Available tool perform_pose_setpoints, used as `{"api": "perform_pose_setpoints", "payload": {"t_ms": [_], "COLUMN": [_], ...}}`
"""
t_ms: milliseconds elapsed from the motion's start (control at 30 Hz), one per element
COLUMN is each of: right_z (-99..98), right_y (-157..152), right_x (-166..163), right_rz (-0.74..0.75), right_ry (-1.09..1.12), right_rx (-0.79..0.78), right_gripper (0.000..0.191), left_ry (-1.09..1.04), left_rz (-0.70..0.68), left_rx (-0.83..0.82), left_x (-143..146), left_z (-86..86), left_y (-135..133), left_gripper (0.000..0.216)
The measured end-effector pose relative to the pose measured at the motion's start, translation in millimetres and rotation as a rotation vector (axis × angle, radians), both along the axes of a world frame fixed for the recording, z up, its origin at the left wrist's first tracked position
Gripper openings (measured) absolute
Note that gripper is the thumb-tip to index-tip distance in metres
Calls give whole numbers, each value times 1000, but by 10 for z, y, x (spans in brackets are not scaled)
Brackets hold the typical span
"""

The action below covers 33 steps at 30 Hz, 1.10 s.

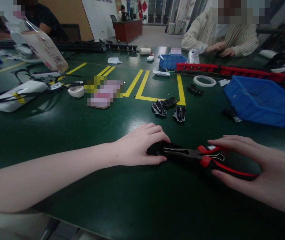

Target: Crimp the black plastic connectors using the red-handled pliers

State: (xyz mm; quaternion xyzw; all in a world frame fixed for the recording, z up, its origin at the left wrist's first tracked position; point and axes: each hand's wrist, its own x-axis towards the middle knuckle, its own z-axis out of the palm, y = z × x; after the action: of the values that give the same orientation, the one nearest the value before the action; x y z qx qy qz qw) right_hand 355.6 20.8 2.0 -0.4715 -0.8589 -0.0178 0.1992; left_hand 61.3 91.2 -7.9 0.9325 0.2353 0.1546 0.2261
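My left hand (142, 145) is closed around a dark black part (154, 148), most of it hidden by the fingers. In my right hand (262, 170) are long-nose pliers (191, 153) with red and black handles, the thumb on one handle and fingers on the other. The pliers' tips point left and meet the black part; whether they grip it I cannot tell. A thin wire with a looped end (219, 156) lies along the pliers. Beyond my hands, several small black and silver parts (159, 108) lie on the green table (107, 196).
At the right stands a large blue bin (262, 100), with a smaller blue bin (172, 61) farther back. A roll of tape (204, 81), a long red strip (232, 70) and a blurred-out phone-like object (104, 95) are around. White cabled devices (17, 95) sit left. A co-worker (219, 36) sits opposite.
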Motion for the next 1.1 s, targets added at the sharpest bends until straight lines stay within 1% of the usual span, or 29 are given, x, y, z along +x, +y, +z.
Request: {"api": "perform_pose_setpoints", "payload": {"t_ms": [167,433,600,733,833,933,1100], "right_z": [2,-30,-14,7,-8,-27,-15], "right_y": [-5,10,29,11,-5,-7,8], "right_x": [-4,-17,-33,-17,21,33,4], "right_rz": [-1,5,19,5,-12,-10,1], "right_ry": [-35,-40,-16,-29,-22,-8,-3], "right_rx": [84,74,86,29,-26,-48,-70], "right_gripper": [42,39,39,36,41,43,41], "left_ry": [11,6,4,18,20,21,33], "left_rz": [1,1,-2,2,1,1,-2], "left_rx": [4,-7,-5,-4,-5,-4,3], "left_x": [-4,-3,0,8,7,1,-4], "left_z": [2,-1,5,16,21,23,23], "left_y": [-2,3,-2,-8,-12,-10,1], "left_gripper": [34,33,33,34,34,33,34]}}
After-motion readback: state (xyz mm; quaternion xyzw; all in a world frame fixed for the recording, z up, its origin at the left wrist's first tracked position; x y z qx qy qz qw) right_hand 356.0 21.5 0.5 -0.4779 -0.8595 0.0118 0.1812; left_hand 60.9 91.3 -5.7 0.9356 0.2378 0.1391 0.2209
